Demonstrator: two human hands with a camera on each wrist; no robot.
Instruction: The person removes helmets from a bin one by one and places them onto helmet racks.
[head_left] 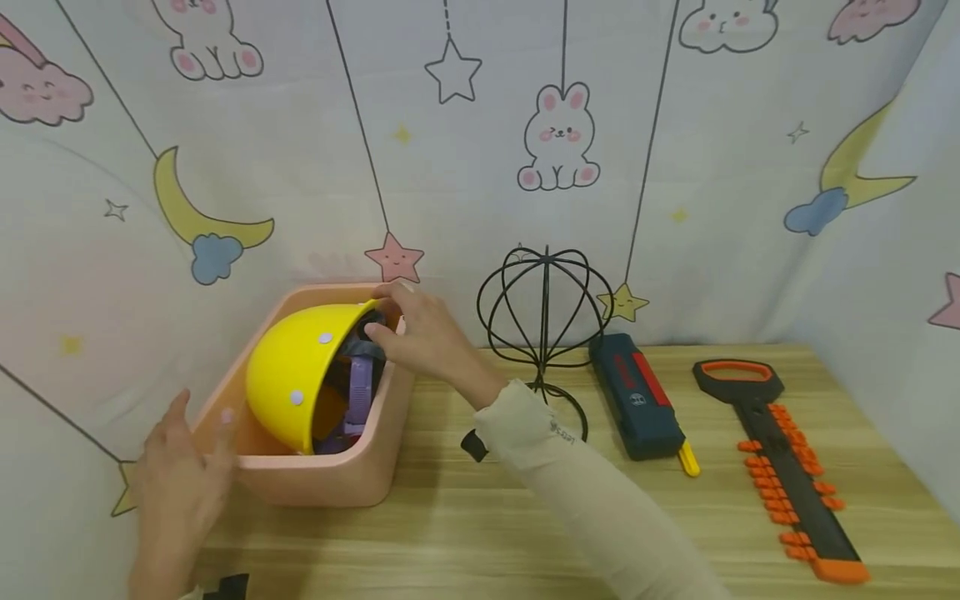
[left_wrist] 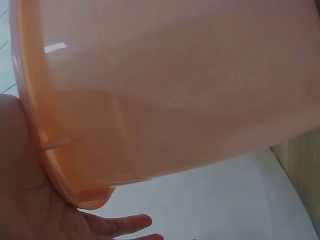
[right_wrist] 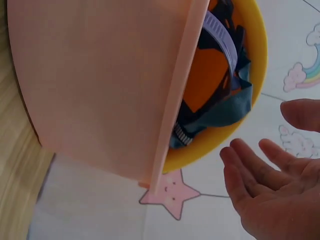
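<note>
A yellow hard hat [head_left: 285,375] sits tilted on its side in a peach plastic bin [head_left: 322,485], its purple and dark inner straps [right_wrist: 227,110] facing right. By the hat's upper right edge is my right hand [head_left: 423,329]. In the right wrist view its fingers are loosely bent and the thumb stands apart, with nothing between them. My left hand [head_left: 180,483] is at the bin's front left corner, blurred in the head view. The left wrist view has its palm against the bin's rim [left_wrist: 37,125], fingers spread. The bottom of the bin is mostly hidden.
Right of the bin stands a black wire globe-shaped stand [head_left: 545,325]. Beyond it lie a dark blue and red tool case [head_left: 637,400] with a yellow tip and a black holder with orange clips [head_left: 787,467]. A patterned curtain [head_left: 480,167] hangs behind the wooden table [head_left: 450,533].
</note>
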